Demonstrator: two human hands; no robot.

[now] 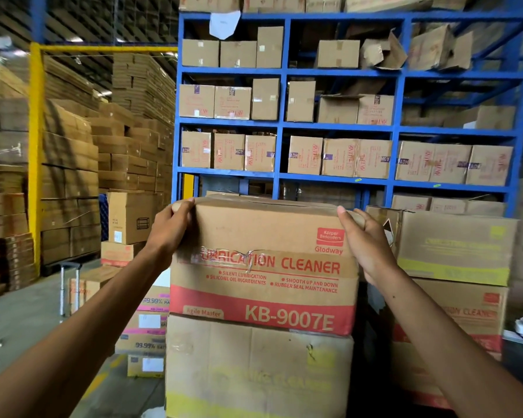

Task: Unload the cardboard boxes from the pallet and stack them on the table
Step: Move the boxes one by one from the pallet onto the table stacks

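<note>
A cardboard box printed "LUBRICATION CLEANER KB-9007E" in red (263, 267) tops a stack right in front of me. It rests on a plainer box with faded yellow print (254, 366). My left hand (171, 226) grips its upper left corner, fingers curled over the top edge. My right hand (364, 242) presses against its upper right edge, fingers reaching behind. A second stack stands to the right: a yellow-printed box (456, 245) on a red-printed one (453, 327). The pallet and the table are hidden from view.
A blue steel rack (281, 128) full of cartons rises directly behind the stacks. Tall carton piles and a yellow post (35, 152) fill the left. Small boxes with pink labels (148, 330) and a trolley handle (70, 285) stand on the grey floor at lower left.
</note>
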